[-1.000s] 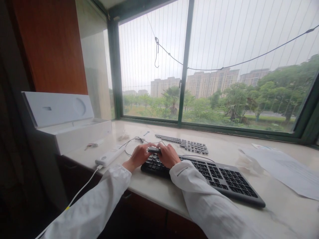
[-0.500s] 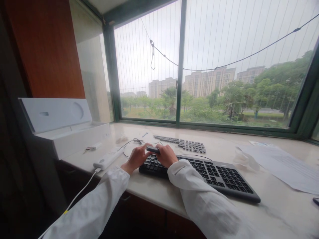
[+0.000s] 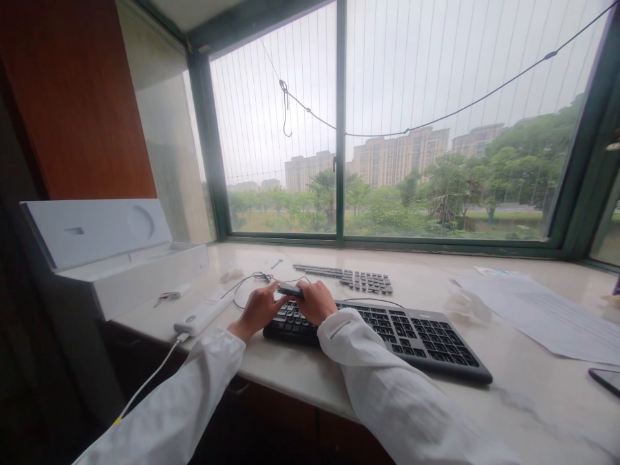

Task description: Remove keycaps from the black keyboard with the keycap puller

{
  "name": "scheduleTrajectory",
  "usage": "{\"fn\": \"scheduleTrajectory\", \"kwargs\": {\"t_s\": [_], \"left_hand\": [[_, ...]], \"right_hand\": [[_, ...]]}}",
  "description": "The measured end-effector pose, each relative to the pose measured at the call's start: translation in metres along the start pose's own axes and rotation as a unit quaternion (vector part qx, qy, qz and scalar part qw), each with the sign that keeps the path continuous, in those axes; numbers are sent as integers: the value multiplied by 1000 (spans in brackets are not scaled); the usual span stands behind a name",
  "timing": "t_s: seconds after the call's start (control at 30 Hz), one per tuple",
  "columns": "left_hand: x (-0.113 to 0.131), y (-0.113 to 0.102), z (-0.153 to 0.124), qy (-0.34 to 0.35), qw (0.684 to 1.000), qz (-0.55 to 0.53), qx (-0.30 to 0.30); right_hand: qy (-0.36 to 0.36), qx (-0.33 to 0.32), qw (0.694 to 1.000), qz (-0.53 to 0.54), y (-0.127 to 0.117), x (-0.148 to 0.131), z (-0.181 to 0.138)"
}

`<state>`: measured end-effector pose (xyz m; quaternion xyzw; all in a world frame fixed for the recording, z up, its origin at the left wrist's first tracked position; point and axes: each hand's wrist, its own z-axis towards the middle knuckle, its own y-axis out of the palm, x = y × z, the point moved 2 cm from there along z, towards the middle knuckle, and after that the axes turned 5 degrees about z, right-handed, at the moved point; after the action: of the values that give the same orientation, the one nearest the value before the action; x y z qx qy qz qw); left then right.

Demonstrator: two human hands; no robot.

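Between both hands, just above the left end of a black keyboard, is a small dark grey bar-shaped object whose exact kind I cannot make out. My left hand pinches its left end with thumb and fingers. From the other side, my right hand closes on its right end. Keycaps sit on the keyboard's left part, while the right part shows bare key sockets. Loose keycaps lie in rows behind the keyboard. My right hand and sleeve cover part of the keyboard.
To the left stand an open white box and a white power strip with a white cable. A thin black cable lies coiled behind my left hand. Paper sheets and a phone-like dark object are at the right, below the window.
The whole view has shifted slightly, so things appear a little further left. Both hands keep their hold on the dark grey object, with hardly any motion relative to the keyboard.
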<state>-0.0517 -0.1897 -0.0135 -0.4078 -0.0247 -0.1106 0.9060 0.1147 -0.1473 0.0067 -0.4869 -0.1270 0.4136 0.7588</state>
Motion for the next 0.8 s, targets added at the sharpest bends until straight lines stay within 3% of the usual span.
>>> {"fn": "scheduleTrajectory", "kwargs": {"t_s": [0.1,0.27,0.43,0.6,0.7,0.8], "left_hand": [[-1,-5,1,7,1000,-11,28],[-11,-12,5,-38,995,2,88],[-15,-20,22,-25,994,37,98],[-15,-10,70,11,996,85,-5],[-20,13,103,-4,987,116,-115],[-24,40,126,-3,980,120,-162]], "right_hand": [[-14,5,1000,-10,-2,-2,-1],[-53,-15,998,-33,0,-8,-3],[-85,-39,995,-35,2,-17,-7],[-98,-35,994,-30,3,-19,-7],[-98,-34,994,-32,5,-17,-7],[-100,-33,994,-38,6,-16,-7]]}}
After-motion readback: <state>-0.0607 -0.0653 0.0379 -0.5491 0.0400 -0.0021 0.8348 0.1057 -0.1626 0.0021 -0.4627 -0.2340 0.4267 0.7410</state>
